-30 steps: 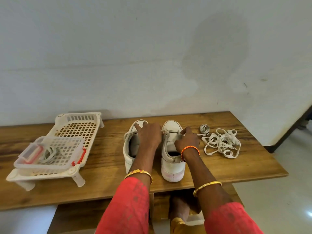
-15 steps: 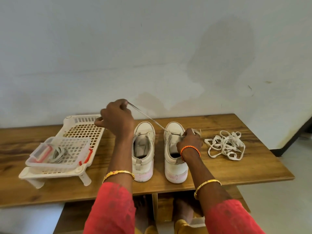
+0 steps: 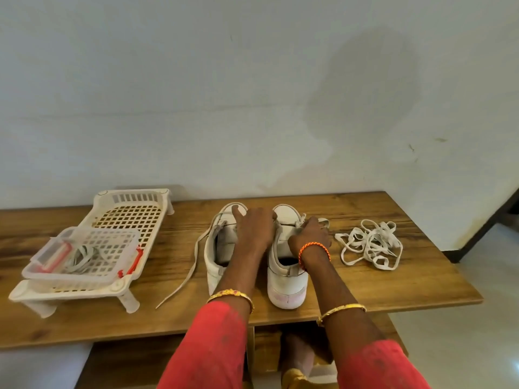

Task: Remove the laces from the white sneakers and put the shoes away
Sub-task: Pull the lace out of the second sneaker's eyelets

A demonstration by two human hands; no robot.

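Head view shows the left hand (image 3: 257,230) and right hand (image 3: 313,234) with fingers curled on the right sneaker's (image 3: 285,259) lace (image 3: 302,220) (grip unclear).

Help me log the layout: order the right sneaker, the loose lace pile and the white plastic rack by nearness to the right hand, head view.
1. Right sneaker: under the right hand, touching.
2. Loose lace pile: on the table, just to its right.
3. White plastic rack: far left, beyond the other sneaker.

Under my hands, two smooth white leather-look sneakers (image 3: 285,265) on matt grained wooden table (image 3: 393,279); right, flat woven cloth laces (image 3: 370,245); left, glossy perforated plastic rack (image 3: 129,214).
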